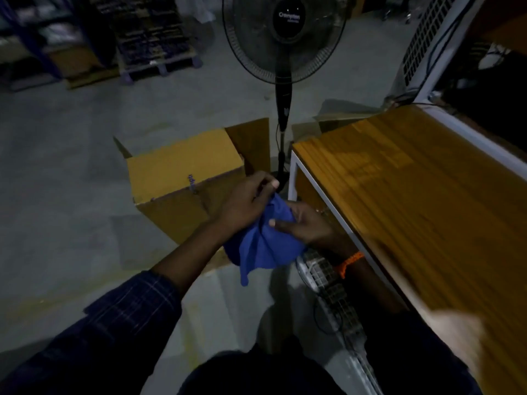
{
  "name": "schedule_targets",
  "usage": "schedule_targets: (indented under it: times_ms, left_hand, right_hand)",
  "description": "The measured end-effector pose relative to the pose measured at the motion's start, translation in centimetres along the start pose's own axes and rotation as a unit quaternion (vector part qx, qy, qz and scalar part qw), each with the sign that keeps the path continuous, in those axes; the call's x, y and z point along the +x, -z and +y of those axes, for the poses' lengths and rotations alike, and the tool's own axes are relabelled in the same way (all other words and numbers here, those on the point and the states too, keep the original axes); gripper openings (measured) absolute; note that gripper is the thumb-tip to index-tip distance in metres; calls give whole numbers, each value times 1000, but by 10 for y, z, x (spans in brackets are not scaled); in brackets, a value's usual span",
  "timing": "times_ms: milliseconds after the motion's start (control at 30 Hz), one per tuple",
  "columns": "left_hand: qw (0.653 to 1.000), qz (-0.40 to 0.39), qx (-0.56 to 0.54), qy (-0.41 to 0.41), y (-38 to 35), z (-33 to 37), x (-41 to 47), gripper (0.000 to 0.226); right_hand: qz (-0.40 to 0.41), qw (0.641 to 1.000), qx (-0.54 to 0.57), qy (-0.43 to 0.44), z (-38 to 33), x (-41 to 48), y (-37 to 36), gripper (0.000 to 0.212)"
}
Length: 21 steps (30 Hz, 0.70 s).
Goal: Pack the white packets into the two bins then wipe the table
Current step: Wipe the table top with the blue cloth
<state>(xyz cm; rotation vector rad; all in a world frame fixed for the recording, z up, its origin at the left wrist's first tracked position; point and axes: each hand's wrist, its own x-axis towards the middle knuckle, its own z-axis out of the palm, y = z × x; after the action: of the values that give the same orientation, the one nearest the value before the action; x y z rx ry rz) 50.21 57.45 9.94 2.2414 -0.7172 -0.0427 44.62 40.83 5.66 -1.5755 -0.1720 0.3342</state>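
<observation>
Head view, dim room: both hands meet over the floor with a blue cloth (265, 246) bunched between them. The left grip (245, 203) pinches the cloth's upper edge, thumb on top. The right grip (302, 223) curls round the fold, thumb pressed onto the fabric, an orange band (349, 262) on that wrist. Loose cloth hangs below both. A cardboard box (182, 166) stands just beyond the left grip, the wooden surface (413, 195) runs right of the right grip, and a pedestal fan (285, 38) stands farther off.
</observation>
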Motion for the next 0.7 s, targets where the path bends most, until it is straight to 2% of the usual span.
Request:
schedule_targets:
  times_ms: [100,167,200,233,267,300,367,467,533,600,700]
  left_hand:
    - [984,161,70,-17,-14,5,-24,24]
    - [968,232,-31,92,-36,6,-59,39]
    - [952,215,-129,176,-49,7,-79,50]
    - [931,166,-221,240,-65,6,-100,58]
    - [915,104,-285,267,-80,1,-122,59]
    - [919,49,-290,262,-93,-4,-143,55]
    - [952,17,-208,226,-112,-15,-173,56]
    - [968,49,-117,217,-126,-18,-177,81]
    - [985,32,-73,152,-132,-10,-169,84]
    - [989,-7,-82,123,-137,4,-157,77]
    - [986,-13,-100,136,-145,30,-137,46]
  right_hand:
    - [90,992,78,-34,13,-24,-9,24]
    - [133,977,144,-82,15,-39,-16,23]
    - [153,969,167,-101,15,-46,-19,23]
    - [176,963,170,-118,15,-53,-21,23]
    - [195,958,162,-135,16,-61,-22,22]
    - [200,956,153,-148,18,-68,-22,21]
    - [190,961,121,-160,19,-87,-19,19]
    - [118,980,28,-158,6,-115,-7,25]
    - [62,984,-55,-156,-10,-128,4,24]
    - [23,983,-142,-114,-24,-134,20,22]
    - [11,949,-310,-56,-43,-138,41,19]
